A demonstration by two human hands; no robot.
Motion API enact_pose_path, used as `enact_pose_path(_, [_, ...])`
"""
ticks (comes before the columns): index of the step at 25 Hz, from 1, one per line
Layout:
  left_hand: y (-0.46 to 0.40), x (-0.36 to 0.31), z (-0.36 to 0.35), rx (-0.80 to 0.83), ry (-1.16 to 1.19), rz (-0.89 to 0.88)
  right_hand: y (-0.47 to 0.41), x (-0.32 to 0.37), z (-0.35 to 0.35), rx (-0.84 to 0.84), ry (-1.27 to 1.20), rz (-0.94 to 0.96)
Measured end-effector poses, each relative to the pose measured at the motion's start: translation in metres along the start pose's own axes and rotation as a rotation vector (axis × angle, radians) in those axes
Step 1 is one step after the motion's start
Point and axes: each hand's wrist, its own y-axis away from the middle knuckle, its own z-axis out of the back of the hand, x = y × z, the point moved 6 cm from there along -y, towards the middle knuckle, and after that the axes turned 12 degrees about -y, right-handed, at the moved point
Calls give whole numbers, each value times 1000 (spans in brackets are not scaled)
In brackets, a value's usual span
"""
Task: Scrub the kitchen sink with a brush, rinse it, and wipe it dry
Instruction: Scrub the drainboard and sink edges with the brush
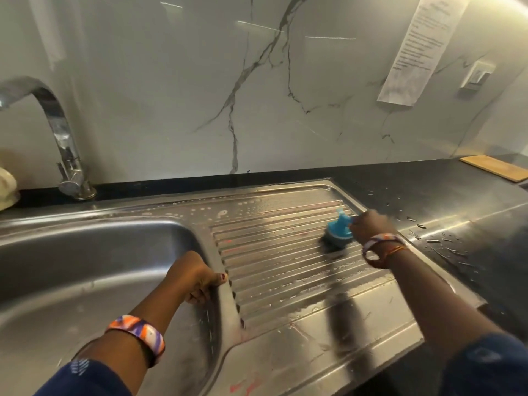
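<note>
The right hand grips the blue-handled scrub brush, bristles down on the wet ridged drainboard. It looks light, rigid and probably slippery; the knob handle is the hold. The left hand clutches the basin rim.

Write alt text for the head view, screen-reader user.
A person's right hand scrubs the ribbed steel draining board with a blue-handled brush, while the left hand holds the rim beside the sink basin. A tap stands at the back left against a marble wall.
</note>
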Motion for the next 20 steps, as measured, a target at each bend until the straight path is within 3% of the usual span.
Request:
enact_pose_path(4, [0, 0, 1, 30, 7, 19, 106, 109, -67, 175, -64, 446])
enact_pose_path(8, [2, 0, 1, -37, 28, -20, 139, 147, -79, 186, -42, 594])
enact_pose_path(11, [-1, 1, 1, -37, -1, -24, 79, 97, -57, 165, 1, 465])
enact_pose_path(16, [-4, -1, 0, -15, -47, -5, -22, -11, 18, -19, 40, -64])
enact_pose_path(18, [-4, -2, 0, -29, -52, -15, -14, -4, 18, -78, 41, -73])
enact_pose_path(20, [-4, -2, 0, -33, -52, -30, 21, 30, -1, -110, 93, 77])
